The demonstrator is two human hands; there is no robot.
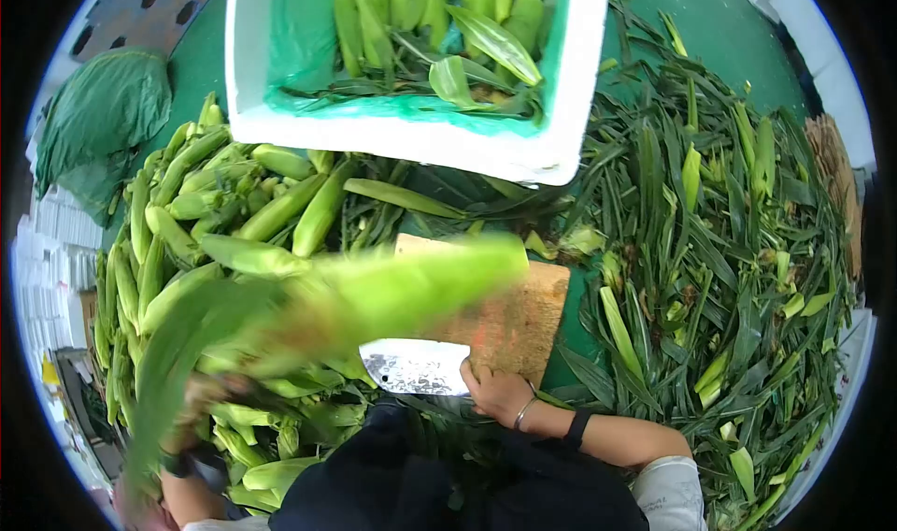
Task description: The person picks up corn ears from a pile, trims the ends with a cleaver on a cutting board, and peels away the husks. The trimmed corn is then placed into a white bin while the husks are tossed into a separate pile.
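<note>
My right hand (497, 394) is closed round the handle end of a cleaver (420, 366). Its broad, speckled blade lies along the near edge of a wooden chopping board (528, 321). A green ear of corn (420, 293) in its husk, smeared by motion, hangs above the board, close to the camera. Long leaves trail from its left end. My left hand (210, 402) is low on the left, partly behind those leaves and blurred. Whether its fingers grip the ear or its leaves I cannot make out.
A white foam box (402, 134) lined with green plastic holds several ears of corn beyond the board. Unhusked corn (187, 190) is heaped on the left. Cut leaves (691, 251) pile up on the right. A green sack (107, 110) stands at the far left.
</note>
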